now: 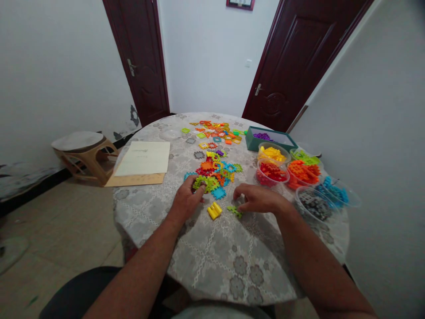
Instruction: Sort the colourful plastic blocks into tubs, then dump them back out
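Note:
My left hand (188, 198) has its thumb and fingers closed on lime-green interlocking plastic pieces (206, 183), at the near edge of a colourful pile. Just beyond its grip lies a blue square piece (218, 192) with notched edges. My right hand (258, 198) hovers low over the tablecloth, fingers curved, thumb and forefinger apart. At its thumb tip is a small lime-green piece (234, 211), which looks to be flat on the cloth. Between both hands sits a yellow block-like piece (214, 211).
Tubs of yellow (272, 154), red (272, 171), orange (303, 173), grey (314, 204) and blue pieces (332, 191) stand on the right. Behind them is a green box (254, 142) with purple pieces. Loose pieces (217, 130) are scattered farther back. Paper (143, 158) lies left, near a stool (88, 155).

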`<state>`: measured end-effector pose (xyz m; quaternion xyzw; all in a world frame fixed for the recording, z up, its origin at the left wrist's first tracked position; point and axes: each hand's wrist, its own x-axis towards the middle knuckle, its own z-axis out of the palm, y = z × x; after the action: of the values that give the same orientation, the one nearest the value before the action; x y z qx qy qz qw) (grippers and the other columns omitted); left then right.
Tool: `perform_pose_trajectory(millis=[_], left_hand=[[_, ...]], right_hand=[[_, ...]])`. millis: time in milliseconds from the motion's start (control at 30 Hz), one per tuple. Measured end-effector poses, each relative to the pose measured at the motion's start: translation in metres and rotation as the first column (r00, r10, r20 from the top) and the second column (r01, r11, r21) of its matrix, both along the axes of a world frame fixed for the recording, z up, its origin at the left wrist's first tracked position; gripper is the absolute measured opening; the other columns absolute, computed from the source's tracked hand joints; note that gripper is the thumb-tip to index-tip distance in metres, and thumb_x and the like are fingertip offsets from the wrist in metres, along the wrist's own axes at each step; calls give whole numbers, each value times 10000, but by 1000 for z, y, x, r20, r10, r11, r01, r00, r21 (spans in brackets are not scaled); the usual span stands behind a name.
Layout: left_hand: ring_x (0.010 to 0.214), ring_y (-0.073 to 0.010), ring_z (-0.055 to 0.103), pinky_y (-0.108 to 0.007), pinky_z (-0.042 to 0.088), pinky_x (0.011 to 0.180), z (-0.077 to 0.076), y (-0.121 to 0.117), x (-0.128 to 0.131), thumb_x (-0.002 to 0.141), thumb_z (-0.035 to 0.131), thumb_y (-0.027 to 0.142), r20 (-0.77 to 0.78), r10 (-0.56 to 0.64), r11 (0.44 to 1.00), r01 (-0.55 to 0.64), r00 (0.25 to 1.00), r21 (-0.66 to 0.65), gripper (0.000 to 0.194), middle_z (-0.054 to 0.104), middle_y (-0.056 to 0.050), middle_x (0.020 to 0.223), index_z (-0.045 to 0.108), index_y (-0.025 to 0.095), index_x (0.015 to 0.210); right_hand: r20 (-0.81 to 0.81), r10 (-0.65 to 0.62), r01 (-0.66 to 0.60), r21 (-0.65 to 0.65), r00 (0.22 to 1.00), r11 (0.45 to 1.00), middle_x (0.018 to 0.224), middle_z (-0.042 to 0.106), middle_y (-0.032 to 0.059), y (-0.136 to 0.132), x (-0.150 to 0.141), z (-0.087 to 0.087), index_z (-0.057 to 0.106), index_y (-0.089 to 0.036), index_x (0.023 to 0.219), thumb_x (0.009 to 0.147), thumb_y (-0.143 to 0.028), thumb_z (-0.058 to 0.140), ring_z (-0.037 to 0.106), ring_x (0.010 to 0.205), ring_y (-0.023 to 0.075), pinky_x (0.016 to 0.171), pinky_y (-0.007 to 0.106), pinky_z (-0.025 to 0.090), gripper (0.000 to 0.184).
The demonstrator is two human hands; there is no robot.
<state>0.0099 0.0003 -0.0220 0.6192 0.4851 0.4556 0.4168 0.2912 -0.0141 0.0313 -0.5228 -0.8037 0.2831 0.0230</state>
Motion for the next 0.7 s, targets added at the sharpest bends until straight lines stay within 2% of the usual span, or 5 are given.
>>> perform_pose_trajectory(millis=[100,233,333,467,700], left_hand=[[747,-180,743,-259,592,546,2,3,1,899,709,357,276,12,990,28,961,-141,465,710,-47,1022,561,225,1319],[861,-205,781,-290,650,598,3,5,2,879,725,287,511,59,959,95,858,-269,529,691,-88,1185,535,252,1372],[920,-218,791,-330,679,673,4,5,0,888,700,234,574,87,933,134,814,-333,500,678,-69,1132,550,242,1365],[946,-215,788,-342,683,768,4,4,-2,897,671,190,650,129,916,161,749,-367,451,660,-48,1031,567,213,1335],[1006,-197,747,-377,662,870,3,4,-3,874,709,249,705,109,924,190,701,-332,441,660,-54,1094,577,223,1294]], right_hand=[[164,33,-34,4,986,999,1074,699,59,-1,2,-8,755,-244,1040,716,-333,862,639,877,211,722,279,452,352],[149,50,-45,-37,988,998,949,710,30,2,-6,-12,740,-237,950,713,-275,832,621,819,194,664,256,412,258],[95,48,-39,-93,994,995,893,714,11,5,-6,-7,719,-226,937,763,-205,744,618,775,176,639,246,402,177],[41,64,-58,-139,997,989,960,726,14,3,-4,-3,708,-228,1075,794,-249,740,650,823,187,672,257,432,284],[245,64,-62,-16,967,998,1015,716,55,-7,-17,-6,705,-233,992,698,-379,844,628,836,223,639,281,374,357]])
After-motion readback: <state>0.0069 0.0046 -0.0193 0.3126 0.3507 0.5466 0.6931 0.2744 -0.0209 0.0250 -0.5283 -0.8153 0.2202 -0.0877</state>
